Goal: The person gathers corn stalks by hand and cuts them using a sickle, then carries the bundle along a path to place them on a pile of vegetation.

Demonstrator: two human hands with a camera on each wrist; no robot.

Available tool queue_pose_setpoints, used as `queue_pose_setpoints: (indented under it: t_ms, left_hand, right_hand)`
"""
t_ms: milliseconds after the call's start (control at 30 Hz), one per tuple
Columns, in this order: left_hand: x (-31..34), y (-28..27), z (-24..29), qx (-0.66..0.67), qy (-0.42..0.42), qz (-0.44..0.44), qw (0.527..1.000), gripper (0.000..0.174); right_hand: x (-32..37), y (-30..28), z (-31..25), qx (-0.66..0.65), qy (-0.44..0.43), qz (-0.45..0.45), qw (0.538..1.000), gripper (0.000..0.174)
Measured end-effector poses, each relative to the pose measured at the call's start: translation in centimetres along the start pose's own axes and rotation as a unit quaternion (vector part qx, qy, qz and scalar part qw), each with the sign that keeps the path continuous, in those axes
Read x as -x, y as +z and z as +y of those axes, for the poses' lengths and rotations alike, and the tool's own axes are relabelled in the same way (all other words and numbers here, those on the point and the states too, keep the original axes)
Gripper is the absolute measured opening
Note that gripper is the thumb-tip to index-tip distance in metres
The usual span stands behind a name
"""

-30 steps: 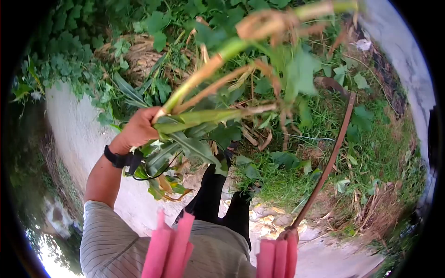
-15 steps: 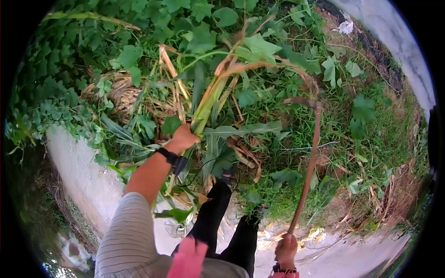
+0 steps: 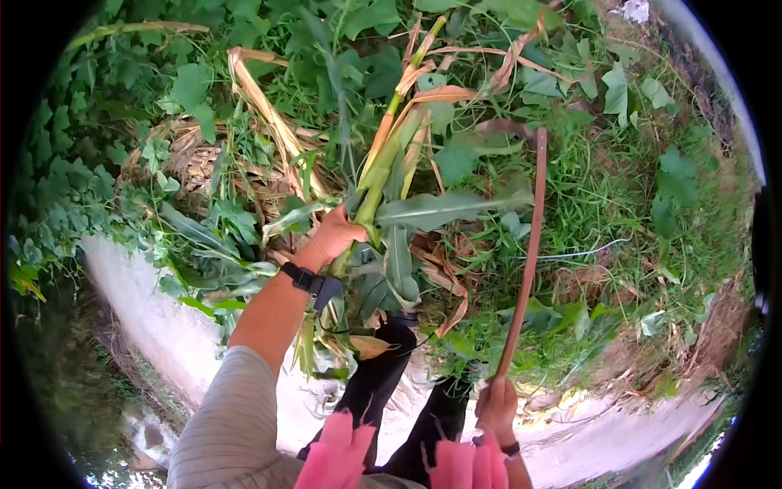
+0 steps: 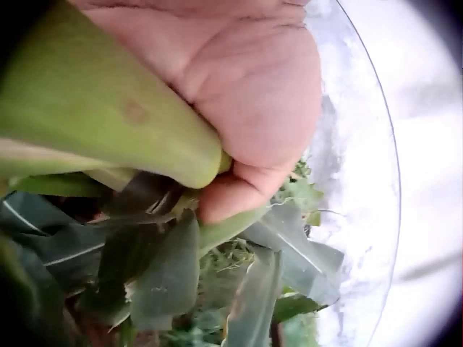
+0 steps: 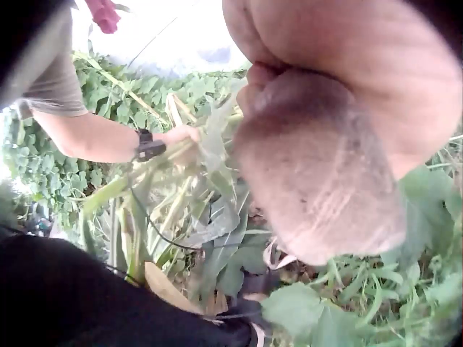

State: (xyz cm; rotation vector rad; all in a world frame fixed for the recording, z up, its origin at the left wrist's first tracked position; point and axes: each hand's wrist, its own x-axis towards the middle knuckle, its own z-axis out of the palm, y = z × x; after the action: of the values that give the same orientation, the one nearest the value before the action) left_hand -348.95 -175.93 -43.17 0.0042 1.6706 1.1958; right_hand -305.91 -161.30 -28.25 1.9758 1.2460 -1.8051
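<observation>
My left hand grips a bundle of green and browning corn stalks that points away from me. Long green leaves hang off it to the right. Up close in the left wrist view, a thick smooth stalk lies against the palm with the thumb curled round the bundle. Lower right, my right hand holds a sickle by its long brown wooden handle. The curved blade at its far end lies over the grass, to the right of the stalks. The handle's thick butt fills the right wrist view's middle.
Broad-leaved vines cover the ground at the back and left. Dry stalks lie beside the bundle. A pale concrete strip runs along the near side, behind my legs. Grass spreads to the right.
My left hand has come down and to the right with the corn stalks, which swung from slanting rightward to pointing away. The sickle has shifted left, and my right hand shows more fully.
</observation>
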Motion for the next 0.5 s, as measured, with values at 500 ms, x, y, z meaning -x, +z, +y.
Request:
queue_pose_setpoints:
  t_ms: [500]
  left_hand:
    - [1.6, -4.8, 26.5, -0.155, 0.113, 0.052, 0.98, 0.044]
  right_hand:
    - [-18.1, 17.2, -16.7, -0.162, -0.016, -0.136, 0.977, 0.045]
